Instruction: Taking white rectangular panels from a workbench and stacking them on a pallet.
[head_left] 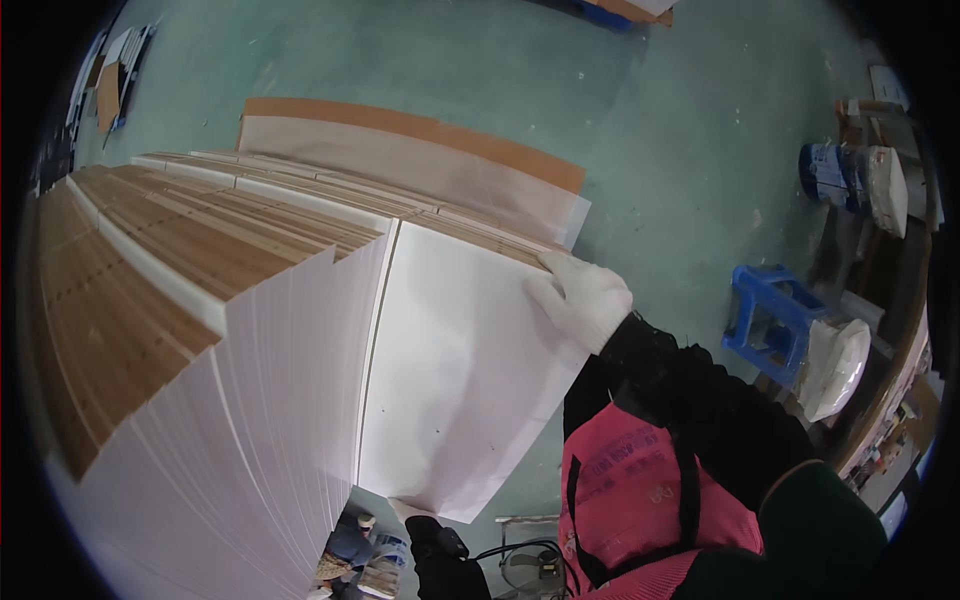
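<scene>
A large white-faced panel (460, 370) stands tilted in front of me, at the right end of a long row of panels. My right hand (583, 300), in a white glove, grips its upper right corner, thumb on the white face and the other fingers over the far side. At the panel's lower edge is my left hand (403, 509), also gloved in white. Only a small part of it shows there, and its fingers are mostly hidden. The row of white-faced panels (290, 370) with brown edges fills the left side, packed close together.
Beyond the row stands a brown-edged sheet (420, 140) on the green floor (690, 130). To the right are a blue plastic stool (770, 315), a white wrapped bundle (835, 370) and a cluttered bench. Another person (348, 545) is low at the bottom, past the panels.
</scene>
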